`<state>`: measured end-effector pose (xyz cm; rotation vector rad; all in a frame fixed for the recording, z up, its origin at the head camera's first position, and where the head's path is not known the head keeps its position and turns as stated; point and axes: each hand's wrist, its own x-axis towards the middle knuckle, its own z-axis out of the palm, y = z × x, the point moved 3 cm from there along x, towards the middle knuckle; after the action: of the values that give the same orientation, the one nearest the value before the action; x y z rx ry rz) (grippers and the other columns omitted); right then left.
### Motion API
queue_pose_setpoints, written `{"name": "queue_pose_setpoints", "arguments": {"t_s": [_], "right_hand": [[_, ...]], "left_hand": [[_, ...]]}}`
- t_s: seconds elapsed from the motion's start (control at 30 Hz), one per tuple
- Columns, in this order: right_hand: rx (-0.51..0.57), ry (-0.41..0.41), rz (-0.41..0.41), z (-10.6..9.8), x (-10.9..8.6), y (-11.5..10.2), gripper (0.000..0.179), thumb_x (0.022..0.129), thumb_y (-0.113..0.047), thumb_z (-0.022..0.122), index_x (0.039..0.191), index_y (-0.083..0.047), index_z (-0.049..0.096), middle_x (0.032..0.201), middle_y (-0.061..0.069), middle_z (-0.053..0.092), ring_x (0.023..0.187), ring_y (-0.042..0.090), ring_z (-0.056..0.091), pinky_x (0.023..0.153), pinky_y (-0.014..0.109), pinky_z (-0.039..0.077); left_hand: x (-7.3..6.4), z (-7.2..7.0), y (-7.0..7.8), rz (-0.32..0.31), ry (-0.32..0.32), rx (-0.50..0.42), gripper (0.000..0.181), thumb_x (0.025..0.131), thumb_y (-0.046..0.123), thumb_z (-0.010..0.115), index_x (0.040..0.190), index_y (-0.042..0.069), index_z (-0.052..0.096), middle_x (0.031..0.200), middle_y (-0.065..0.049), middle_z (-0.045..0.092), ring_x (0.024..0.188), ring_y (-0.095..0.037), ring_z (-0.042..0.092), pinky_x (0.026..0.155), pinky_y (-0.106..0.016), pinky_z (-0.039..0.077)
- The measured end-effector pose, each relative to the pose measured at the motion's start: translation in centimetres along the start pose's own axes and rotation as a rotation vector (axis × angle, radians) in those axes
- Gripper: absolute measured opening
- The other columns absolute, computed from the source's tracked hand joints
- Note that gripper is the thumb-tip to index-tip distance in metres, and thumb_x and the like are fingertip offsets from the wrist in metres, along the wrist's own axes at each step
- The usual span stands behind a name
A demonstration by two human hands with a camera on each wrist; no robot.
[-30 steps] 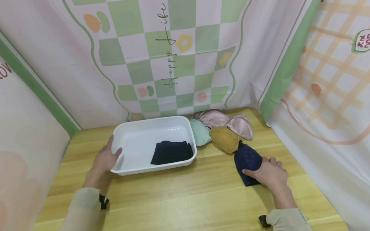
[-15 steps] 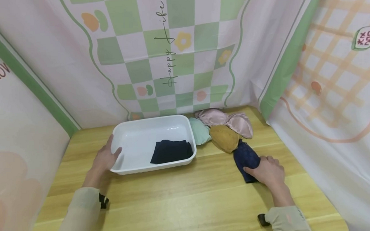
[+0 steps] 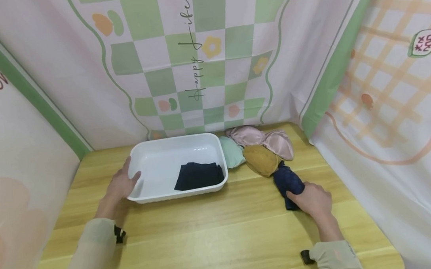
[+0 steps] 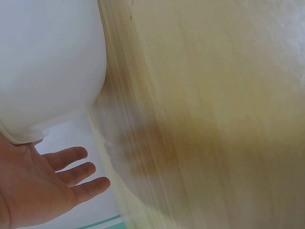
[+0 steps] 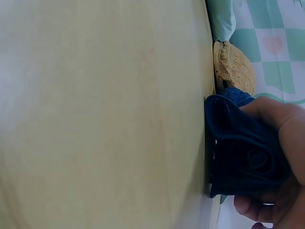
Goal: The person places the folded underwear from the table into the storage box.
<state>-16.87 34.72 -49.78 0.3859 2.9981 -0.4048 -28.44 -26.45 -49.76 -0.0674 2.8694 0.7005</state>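
Observation:
In the head view my right hand (image 3: pixel 314 200) grips a folded navy bra (image 3: pixel 287 183) on the table at the right. Its thumb lies over the near side, and the right wrist view shows the dark layers of the bra (image 5: pixel 248 148) bunched between thumb and fingers. My left hand (image 3: pixel 122 184) holds the left rim of a white plastic tub (image 3: pixel 178 196), thumb over the inside. Seen from the left wrist, three fingers (image 4: pixel 78 191) stretch out beneath the rim. A folded black garment (image 3: pixel 200 177) lies in the tub's right half.
Right of the tub, a mint-green cloth piece (image 3: pixel 232 151), a mustard bra (image 3: pixel 260 160) and a pink satin bra (image 3: pixel 247 135) lie bunched together. Patterned curtains (image 3: pixel 213 71) hang behind and beside the wooden table (image 3: pixel 204 234).
The navy bra has become narrower and more rolled up in my right hand, which has shifted slightly left. My left hand and the tub stay in place.

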Motion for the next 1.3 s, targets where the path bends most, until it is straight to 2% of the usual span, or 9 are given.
{"name": "queue_pose_setpoints", "arguments": {"t_s": [0.2, 0.4, 0.63, 0.8, 1.07, 1.3], "right_hand": [[0.042, 0.026, 0.028, -0.3, -0.2, 0.5, 0.077, 0.087, -0.061, 0.062, 0.119, 0.008, 0.062, 0.118, 0.035, 0.064, 0.103, 0.053, 0.062, 0.080, 0.063, 0.045], [0.074, 0.051, 0.042, -0.5, -0.1, 1.0, 0.079, 0.089, -0.065, 0.056, 0.122, 0.007, 0.063, 0.122, 0.036, 0.062, 0.104, 0.055, 0.061, 0.081, 0.063, 0.046], [0.154, 0.145, 0.051, -0.8, -0.1, 0.9, 0.074, 0.089, -0.063, 0.058, 0.115, 0.006, 0.064, 0.116, 0.035, 0.066, 0.099, 0.053, 0.063, 0.077, 0.060, 0.051], [0.203, 0.180, 0.044, -1.0, 0.0, 0.4, 0.069, 0.089, -0.062, 0.060, 0.111, 0.003, 0.067, 0.113, 0.032, 0.068, 0.096, 0.050, 0.065, 0.075, 0.057, 0.053], [0.217, 0.199, -0.009, -1.4, 0.4, -1.1, 0.067, 0.089, -0.058, 0.061, 0.119, 0.002, 0.066, 0.117, 0.030, 0.068, 0.102, 0.049, 0.065, 0.080, 0.058, 0.053], [0.229, 0.217, -0.052, -1.9, 0.8, -2.4, 0.065, 0.089, -0.058, 0.062, 0.111, 0.002, 0.067, 0.111, 0.028, 0.070, 0.097, 0.046, 0.067, 0.077, 0.056, 0.053]], "left_hand": [[0.0, 0.1, 0.0, -0.010, -0.002, -0.006, 0.083, 0.104, 0.057, 0.031, 0.158, 0.018, -0.018, 0.160, -0.037, 0.014, 0.141, -0.060, 0.026, 0.114, -0.070, 0.028], [-0.1, 0.1, 0.0, -0.021, -0.008, -0.006, 0.084, 0.103, 0.059, 0.029, 0.158, 0.019, -0.019, 0.160, -0.036, 0.012, 0.142, -0.059, 0.025, 0.115, -0.070, 0.027], [-0.1, 0.0, 0.0, -0.009, -0.001, -0.005, 0.083, 0.104, 0.058, 0.030, 0.159, 0.018, -0.018, 0.160, -0.037, 0.013, 0.141, -0.059, 0.025, 0.115, -0.070, 0.027], [-0.1, 0.1, -0.1, 0.000, 0.003, -0.002, 0.083, 0.104, 0.057, 0.030, 0.158, 0.017, -0.018, 0.159, -0.037, 0.014, 0.141, -0.060, 0.026, 0.115, -0.070, 0.027], [-0.1, 0.1, -0.2, -0.011, -0.002, -0.003, 0.083, 0.104, 0.057, 0.030, 0.158, 0.018, -0.018, 0.159, -0.038, 0.014, 0.140, -0.060, 0.026, 0.114, -0.071, 0.028], [-0.1, 0.1, 0.0, -0.017, -0.002, -0.015, 0.082, 0.104, 0.055, 0.031, 0.159, 0.018, -0.018, 0.160, -0.036, 0.013, 0.141, -0.060, 0.026, 0.114, -0.070, 0.028]]}}
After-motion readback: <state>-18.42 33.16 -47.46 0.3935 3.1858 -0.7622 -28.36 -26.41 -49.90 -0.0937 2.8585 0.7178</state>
